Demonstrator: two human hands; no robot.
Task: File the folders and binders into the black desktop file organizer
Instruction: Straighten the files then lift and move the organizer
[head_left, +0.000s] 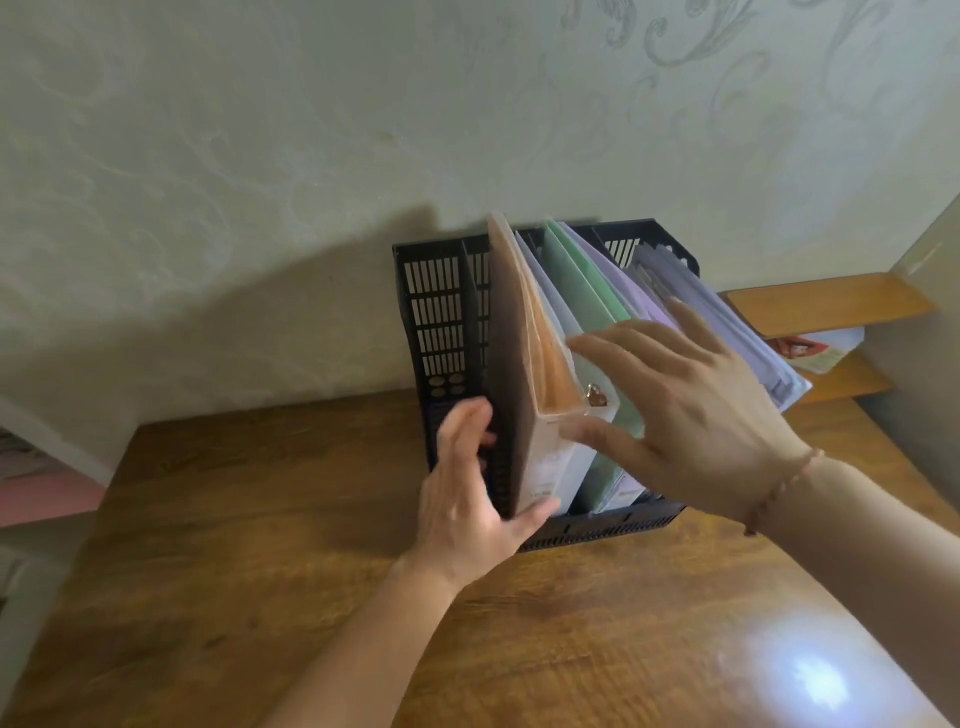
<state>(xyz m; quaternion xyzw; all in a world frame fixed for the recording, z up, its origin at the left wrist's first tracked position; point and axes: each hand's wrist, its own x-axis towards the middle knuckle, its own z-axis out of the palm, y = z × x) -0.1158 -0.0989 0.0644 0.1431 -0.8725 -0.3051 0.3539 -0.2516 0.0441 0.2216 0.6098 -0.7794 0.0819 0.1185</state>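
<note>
Left hand (467, 499) grips the near lower edge of a brown binder (506, 364): thumb on the binder's pale front spine near the bottom, fingers wrapped round its left face, against the organizer's slotted divider. Binder stands upright in the black organizer (436, 312), second slot from the left, its top rising above the rim. Just right of it a clear case (558, 364) with orange pages and a small heart clasp, touching the binder.

Right hand (691, 410) is open, fingers spread, holding nothing; palm faces down and left over the files. Thumb tip rests at the near corner of the clear case, index tip at its right edge, the other fingers over the purple folders (623, 291). A thin bracelet (779, 488) on that wrist.

Right of the case: green folder (576, 280), then purple folders, then a loose bundle of pale plastic sleeves (737, 332) leaning out to the right past the organizer's edge. Leftmost slot shows only its slotted wall.

Organizer sits at the far edge of a wooden desk (311, 571), back against the patterned wall (260, 130). Wooden shelves (831, 301) far right, a printed paper on the lower one.
</note>
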